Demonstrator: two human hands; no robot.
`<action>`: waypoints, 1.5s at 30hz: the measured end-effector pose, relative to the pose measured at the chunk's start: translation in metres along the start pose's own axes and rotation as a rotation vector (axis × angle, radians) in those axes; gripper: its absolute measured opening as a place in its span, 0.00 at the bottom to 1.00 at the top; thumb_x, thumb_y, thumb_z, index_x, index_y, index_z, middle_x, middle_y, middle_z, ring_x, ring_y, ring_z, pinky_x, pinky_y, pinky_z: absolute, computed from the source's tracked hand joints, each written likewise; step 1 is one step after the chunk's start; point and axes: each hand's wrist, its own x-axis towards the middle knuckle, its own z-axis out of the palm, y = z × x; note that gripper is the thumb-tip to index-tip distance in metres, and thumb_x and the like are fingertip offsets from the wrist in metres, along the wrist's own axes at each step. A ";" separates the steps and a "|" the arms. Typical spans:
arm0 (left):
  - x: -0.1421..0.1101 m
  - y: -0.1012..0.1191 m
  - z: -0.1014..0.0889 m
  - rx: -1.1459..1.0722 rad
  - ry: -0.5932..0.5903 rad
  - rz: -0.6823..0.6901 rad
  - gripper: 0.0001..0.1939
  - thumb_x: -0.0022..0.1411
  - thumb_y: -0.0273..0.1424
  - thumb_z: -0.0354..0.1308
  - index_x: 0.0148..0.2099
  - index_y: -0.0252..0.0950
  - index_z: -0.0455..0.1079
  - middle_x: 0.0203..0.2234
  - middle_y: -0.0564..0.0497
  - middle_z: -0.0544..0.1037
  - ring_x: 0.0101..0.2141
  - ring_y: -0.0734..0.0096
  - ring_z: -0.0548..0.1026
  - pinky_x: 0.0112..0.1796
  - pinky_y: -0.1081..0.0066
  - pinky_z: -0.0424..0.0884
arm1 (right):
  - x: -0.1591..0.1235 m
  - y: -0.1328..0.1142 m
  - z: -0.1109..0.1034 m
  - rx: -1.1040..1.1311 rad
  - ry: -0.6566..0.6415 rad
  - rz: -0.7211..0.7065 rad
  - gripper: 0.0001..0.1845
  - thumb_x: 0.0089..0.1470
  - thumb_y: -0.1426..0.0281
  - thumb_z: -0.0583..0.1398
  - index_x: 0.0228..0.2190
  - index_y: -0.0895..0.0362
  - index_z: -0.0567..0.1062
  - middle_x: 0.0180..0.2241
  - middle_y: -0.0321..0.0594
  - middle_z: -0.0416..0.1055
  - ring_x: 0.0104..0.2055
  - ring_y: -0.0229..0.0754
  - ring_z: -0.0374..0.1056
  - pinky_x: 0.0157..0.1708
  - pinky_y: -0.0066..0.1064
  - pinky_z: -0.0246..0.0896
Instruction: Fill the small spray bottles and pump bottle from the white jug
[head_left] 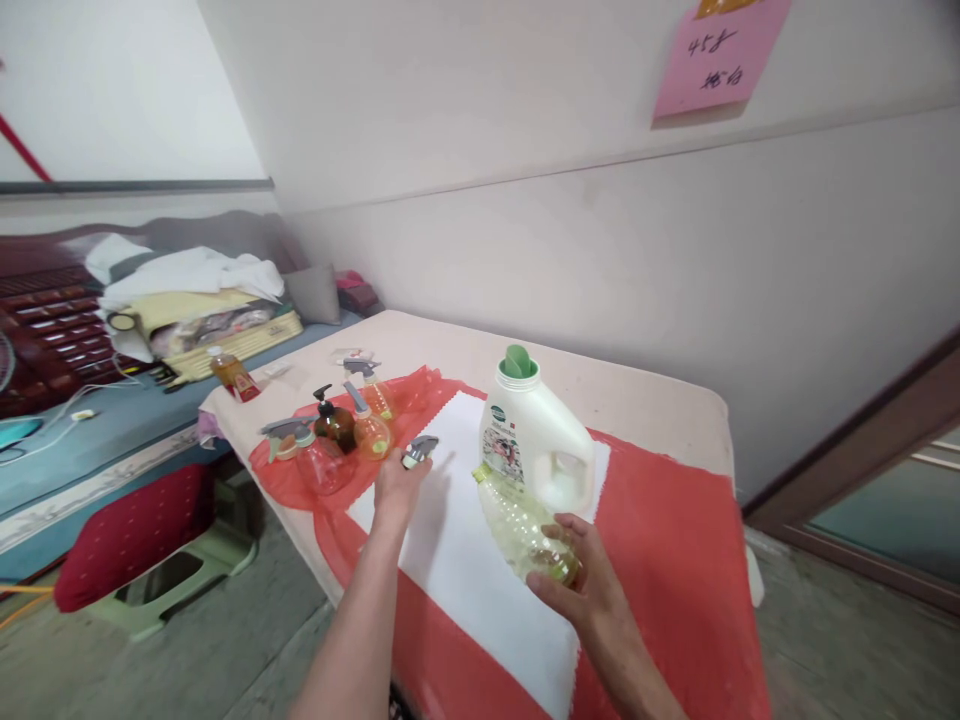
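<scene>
My right hand (581,580) is closed around the base of a clear yellow-green spray bottle body (521,520), which lies tilted with its open neck toward a white detergent jug (536,435) with a green cap. My left hand (399,482) grips a grey trigger sprayer head (420,450) over a white cloth (465,560). The cloth lies on a red sheet (667,530) covering the table (637,395).
Several small spray and pump bottles (337,440) cluster at the table's left end, with a brown drink bottle (232,375) beyond. A red-cushioned green stool (142,550) stands left of the table. A bed piled with folded bedding (187,300) fills the far left. A wall runs behind.
</scene>
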 end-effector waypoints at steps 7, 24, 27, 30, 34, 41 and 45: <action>-0.015 -0.011 0.007 0.179 -0.105 0.047 0.13 0.43 0.27 0.66 0.28 0.41 0.62 0.26 0.48 0.73 0.37 0.51 0.74 0.38 0.63 0.62 | -0.003 -0.002 0.001 0.031 -0.008 0.020 0.39 0.37 0.55 0.70 0.50 0.46 0.63 0.54 0.44 0.64 0.44 0.50 0.71 0.44 0.46 0.67; -0.077 0.051 -0.006 -0.571 -0.906 -0.020 0.23 0.56 0.41 0.64 0.51 0.39 0.67 0.43 0.47 0.76 0.44 0.63 0.74 0.44 0.66 0.67 | -0.002 -0.011 0.006 0.207 -0.004 0.066 0.38 0.33 0.56 0.72 0.47 0.46 0.67 0.48 0.40 0.70 0.45 0.52 0.72 0.45 0.45 0.66; -0.094 0.059 0.005 -0.676 -0.961 -0.060 0.25 0.52 0.35 0.68 0.51 0.37 0.66 0.42 0.46 0.76 0.42 0.64 0.74 0.43 0.67 0.67 | -0.002 -0.010 0.005 0.152 -0.062 0.040 0.39 0.35 0.54 0.72 0.49 0.46 0.67 0.52 0.42 0.70 0.51 0.54 0.70 0.48 0.46 0.66; -0.095 0.060 0.011 -0.687 -0.847 -0.041 0.20 0.54 0.34 0.67 0.47 0.34 0.68 0.40 0.46 0.77 0.41 0.64 0.74 0.43 0.67 0.67 | -0.002 -0.010 -0.001 0.081 -0.114 0.026 0.35 0.45 0.51 0.67 0.53 0.46 0.67 0.58 0.44 0.67 0.60 0.54 0.63 0.57 0.48 0.60; -0.075 0.054 0.006 -0.680 -0.553 -0.071 0.23 0.52 0.37 0.68 0.48 0.35 0.67 0.37 0.49 0.76 0.37 0.67 0.74 0.40 0.68 0.67 | 0.002 -0.005 -0.007 -0.040 -0.076 0.009 0.39 0.50 0.49 0.63 0.60 0.48 0.63 0.66 0.44 0.56 0.67 0.54 0.53 0.64 0.50 0.50; -0.050 0.045 0.001 -0.509 -0.254 -0.046 0.28 0.45 0.37 0.71 0.47 0.36 0.67 0.38 0.47 0.77 0.41 0.62 0.75 0.42 0.66 0.68 | 0.047 -0.017 0.015 -0.217 0.113 -0.123 0.47 0.49 0.46 0.61 0.65 0.49 0.55 0.68 0.42 0.50 0.69 0.57 0.46 0.64 0.52 0.49; -0.050 0.046 0.004 -0.389 -0.266 0.007 0.24 0.46 0.35 0.69 0.45 0.38 0.67 0.37 0.48 0.78 0.40 0.62 0.76 0.41 0.66 0.69 | 0.083 -0.040 0.035 -0.194 0.164 -0.234 0.43 0.51 0.46 0.59 0.62 0.55 0.62 0.58 0.46 0.68 0.61 0.56 0.62 0.58 0.45 0.61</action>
